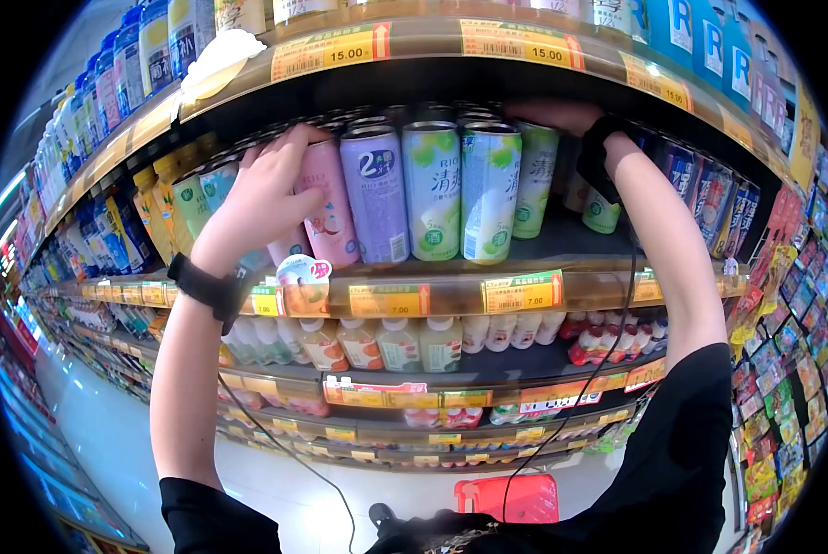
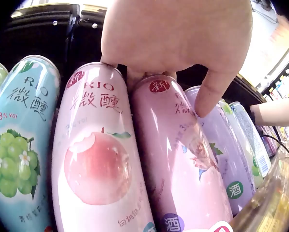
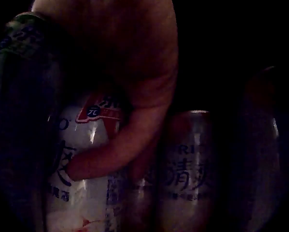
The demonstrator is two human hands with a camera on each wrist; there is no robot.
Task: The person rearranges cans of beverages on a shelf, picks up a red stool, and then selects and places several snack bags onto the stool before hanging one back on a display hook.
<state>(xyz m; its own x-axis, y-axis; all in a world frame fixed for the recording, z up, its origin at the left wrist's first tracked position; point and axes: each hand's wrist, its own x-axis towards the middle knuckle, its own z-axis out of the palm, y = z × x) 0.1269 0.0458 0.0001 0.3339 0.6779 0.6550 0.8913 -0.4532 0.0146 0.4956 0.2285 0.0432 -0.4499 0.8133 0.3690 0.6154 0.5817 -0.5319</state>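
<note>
On the upper drinks shelf, my left hand (image 1: 271, 189) lies over the top of a pink can (image 1: 329, 208). In the left wrist view, that hand (image 2: 178, 36) grips the pink can (image 2: 166, 140), thumb down its right side and other fingertips mostly hidden. A peach-printed can (image 2: 98, 166) stands left of it. My right hand (image 1: 557, 115) reaches deep into the shelf, right of the green cans. The dark right wrist view shows this hand (image 3: 134, 63) holding a white can (image 3: 81, 205), thumb bent across its front; its other fingers are hidden.
Purple (image 1: 377, 198) and blue-green cans (image 1: 432, 198) stand between my hands. The shelf edge with price labels (image 1: 389, 299) runs below, and another shelf overhangs the cans. Bottles (image 1: 398, 345) fill a lower shelf. A red basket (image 1: 529, 497) is on the floor.
</note>
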